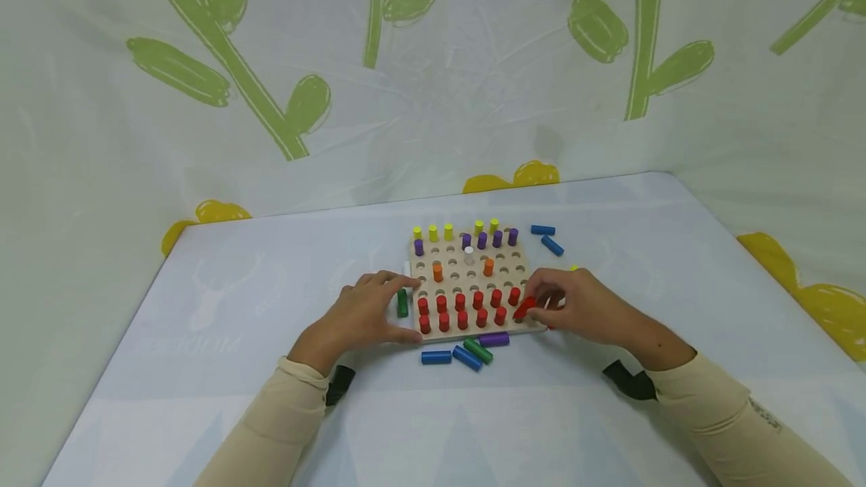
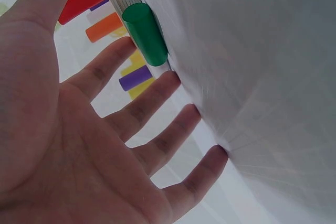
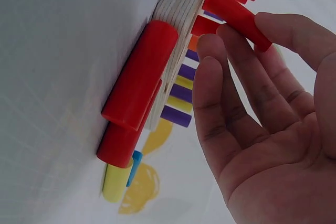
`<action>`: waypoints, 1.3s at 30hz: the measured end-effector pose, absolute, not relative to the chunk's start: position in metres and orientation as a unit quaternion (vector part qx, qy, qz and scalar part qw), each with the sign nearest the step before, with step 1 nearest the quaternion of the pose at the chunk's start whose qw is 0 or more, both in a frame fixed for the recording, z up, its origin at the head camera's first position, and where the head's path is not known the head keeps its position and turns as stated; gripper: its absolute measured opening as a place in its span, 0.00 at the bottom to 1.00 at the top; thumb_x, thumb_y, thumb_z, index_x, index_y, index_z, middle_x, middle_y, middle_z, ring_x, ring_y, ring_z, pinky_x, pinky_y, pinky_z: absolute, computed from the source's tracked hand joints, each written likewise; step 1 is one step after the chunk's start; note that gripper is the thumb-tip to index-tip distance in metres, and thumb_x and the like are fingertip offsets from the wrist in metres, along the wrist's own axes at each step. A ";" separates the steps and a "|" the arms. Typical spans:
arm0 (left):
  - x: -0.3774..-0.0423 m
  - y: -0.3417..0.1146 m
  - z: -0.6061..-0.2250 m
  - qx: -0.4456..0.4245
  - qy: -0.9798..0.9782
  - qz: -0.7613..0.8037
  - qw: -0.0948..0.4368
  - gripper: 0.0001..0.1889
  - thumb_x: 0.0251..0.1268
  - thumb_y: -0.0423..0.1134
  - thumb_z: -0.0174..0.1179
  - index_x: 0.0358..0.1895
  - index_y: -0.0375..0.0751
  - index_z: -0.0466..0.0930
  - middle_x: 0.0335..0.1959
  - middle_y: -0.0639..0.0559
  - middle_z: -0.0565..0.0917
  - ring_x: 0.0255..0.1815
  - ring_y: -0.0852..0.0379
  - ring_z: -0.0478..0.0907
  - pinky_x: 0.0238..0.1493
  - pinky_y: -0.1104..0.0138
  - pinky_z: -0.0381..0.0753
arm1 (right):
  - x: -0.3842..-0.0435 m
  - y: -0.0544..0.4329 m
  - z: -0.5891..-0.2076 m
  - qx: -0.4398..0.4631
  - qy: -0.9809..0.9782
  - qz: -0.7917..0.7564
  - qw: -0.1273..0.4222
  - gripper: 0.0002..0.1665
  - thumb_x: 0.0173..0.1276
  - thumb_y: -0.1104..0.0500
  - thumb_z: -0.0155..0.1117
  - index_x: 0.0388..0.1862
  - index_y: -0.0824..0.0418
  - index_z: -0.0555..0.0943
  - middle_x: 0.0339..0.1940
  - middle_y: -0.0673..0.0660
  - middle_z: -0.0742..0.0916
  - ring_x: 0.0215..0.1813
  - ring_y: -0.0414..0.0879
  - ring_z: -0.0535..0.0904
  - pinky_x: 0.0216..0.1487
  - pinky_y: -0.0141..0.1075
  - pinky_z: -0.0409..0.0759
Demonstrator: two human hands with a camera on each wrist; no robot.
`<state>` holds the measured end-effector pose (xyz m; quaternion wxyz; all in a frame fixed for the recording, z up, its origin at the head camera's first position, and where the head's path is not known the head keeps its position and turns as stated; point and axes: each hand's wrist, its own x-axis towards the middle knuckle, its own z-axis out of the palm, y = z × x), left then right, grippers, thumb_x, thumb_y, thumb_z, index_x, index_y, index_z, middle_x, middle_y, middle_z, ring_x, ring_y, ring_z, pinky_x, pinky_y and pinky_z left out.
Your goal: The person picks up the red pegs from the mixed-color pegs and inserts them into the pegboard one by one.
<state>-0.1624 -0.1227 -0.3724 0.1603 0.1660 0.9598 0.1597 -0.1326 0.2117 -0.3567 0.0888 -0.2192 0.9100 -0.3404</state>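
A wooden pegboard (image 1: 464, 281) lies on the table with coloured pegs standing in its holes. Along its near side are two rows of red pegs (image 1: 463, 319). My right hand (image 1: 585, 307) pinches a red peg (image 3: 236, 18) between thumb and fingertips, tilted over the near right corner of the board. At the board's left edge, my left hand (image 1: 361, 312) rests with thumb and forefinger spread apart. Its fingers (image 2: 152, 145) look extended in the left wrist view. A green peg (image 2: 146, 35) lies beside the board by that hand.
Blue pegs (image 1: 436, 357), a green peg (image 1: 478, 351) and a purple peg (image 1: 494, 339) lie before the board. More blue pegs (image 1: 552, 245) are at its far right. Red pegs (image 3: 140, 77) and a yellow peg (image 3: 116, 184) lie along its right side.
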 end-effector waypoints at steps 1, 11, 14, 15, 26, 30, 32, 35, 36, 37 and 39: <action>-0.162 -0.122 -0.372 0.167 0.960 0.160 0.160 0.47 0.44 0.63 0.76 0.72 0.64 0.68 0.74 0.47 0.68 0.75 0.41 0.62 0.71 0.37 0.63 | -0.132 0.212 -0.357 -0.219 0.911 -0.339 0.089 0.12 0.62 0.61 0.74 0.42 0.54 0.80 0.36 0.46 0.88 0.39 0.39 0.81 0.40 0.28 0.84; -0.162 -0.122 -0.369 0.167 0.959 0.161 0.163 0.48 0.44 0.64 0.76 0.73 0.63 0.67 0.74 0.45 0.68 0.75 0.40 0.62 0.71 0.37 0.63 | -0.133 0.211 -0.357 -0.223 0.916 -0.320 0.090 0.13 0.62 0.58 0.75 0.42 0.54 0.80 0.37 0.46 0.89 0.40 0.38 0.82 0.42 0.26 0.83; -0.162 -0.122 -0.368 0.164 0.959 0.163 0.166 0.48 0.44 0.64 0.76 0.73 0.63 0.66 0.75 0.44 0.68 0.76 0.40 0.62 0.72 0.37 0.62 | -0.132 0.210 -0.357 -0.223 0.918 -0.317 0.090 0.12 0.62 0.59 0.75 0.42 0.54 0.81 0.37 0.46 0.88 0.40 0.38 0.82 0.41 0.26 0.82; -0.162 -0.122 -0.367 0.164 0.958 0.164 0.167 0.48 0.44 0.64 0.76 0.73 0.63 0.66 0.75 0.44 0.68 0.76 0.41 0.62 0.72 0.38 0.62 | -0.132 0.210 -0.357 -0.223 0.918 -0.316 0.089 0.12 0.62 0.59 0.75 0.42 0.54 0.81 0.36 0.45 0.88 0.40 0.38 0.82 0.41 0.26 0.82; -0.163 -0.122 -0.367 0.170 0.957 0.168 0.163 0.48 0.44 0.63 0.76 0.73 0.62 0.67 0.74 0.45 0.69 0.75 0.40 0.62 0.72 0.37 0.62 | -0.132 0.208 -0.357 -0.224 0.920 -0.308 0.091 0.11 0.63 0.60 0.74 0.42 0.55 0.82 0.36 0.46 0.87 0.39 0.38 0.81 0.40 0.27 0.82; -0.163 -0.123 -0.369 0.167 0.959 0.164 0.161 0.48 0.44 0.63 0.76 0.73 0.61 0.67 0.73 0.44 0.69 0.75 0.40 0.63 0.71 0.37 0.63 | -0.132 0.205 -0.360 -0.221 0.923 -0.301 0.093 0.11 0.63 0.59 0.73 0.43 0.55 0.82 0.35 0.46 0.87 0.39 0.38 0.80 0.40 0.27 0.82; -0.163 -0.123 -0.371 0.165 0.959 0.163 0.163 0.48 0.44 0.63 0.76 0.73 0.62 0.67 0.74 0.45 0.69 0.75 0.40 0.63 0.71 0.37 0.63 | -0.132 0.203 -0.361 -0.217 0.925 -0.296 0.097 0.11 0.63 0.59 0.73 0.43 0.55 0.82 0.35 0.46 0.87 0.38 0.38 0.80 0.40 0.27 0.82; -0.163 -0.123 -0.372 0.164 0.958 0.164 0.165 0.48 0.44 0.64 0.76 0.73 0.63 0.67 0.74 0.45 0.68 0.75 0.41 0.62 0.72 0.37 0.62 | -0.132 0.202 -0.361 -0.214 0.927 -0.292 0.101 0.11 0.64 0.59 0.73 0.43 0.56 0.82 0.34 0.46 0.86 0.37 0.38 0.79 0.38 0.26 0.81; -0.163 -0.123 -0.372 0.165 0.958 0.165 0.166 0.48 0.44 0.64 0.76 0.73 0.63 0.66 0.74 0.45 0.68 0.75 0.41 0.62 0.72 0.37 0.62 | -0.132 0.201 -0.361 -0.215 0.926 -0.292 0.102 0.11 0.64 0.59 0.73 0.44 0.56 0.82 0.34 0.46 0.86 0.37 0.37 0.79 0.37 0.26 0.81; -0.163 -0.123 -0.372 0.166 0.958 0.165 0.165 0.48 0.44 0.64 0.76 0.73 0.63 0.67 0.74 0.45 0.68 0.75 0.41 0.62 0.72 0.37 0.62 | -0.131 0.201 -0.361 -0.215 0.927 -0.291 0.102 0.11 0.64 0.59 0.73 0.44 0.56 0.82 0.34 0.46 0.86 0.37 0.37 0.79 0.37 0.26 0.81; -0.163 -0.123 -0.372 0.172 0.958 0.165 0.161 0.48 0.44 0.64 0.76 0.73 0.62 0.67 0.74 0.45 0.69 0.75 0.40 0.63 0.71 0.37 0.63 | -0.131 0.201 -0.361 -0.216 0.927 -0.289 0.102 0.11 0.64 0.59 0.73 0.44 0.56 0.82 0.33 0.46 0.86 0.36 0.38 0.79 0.37 0.26 0.81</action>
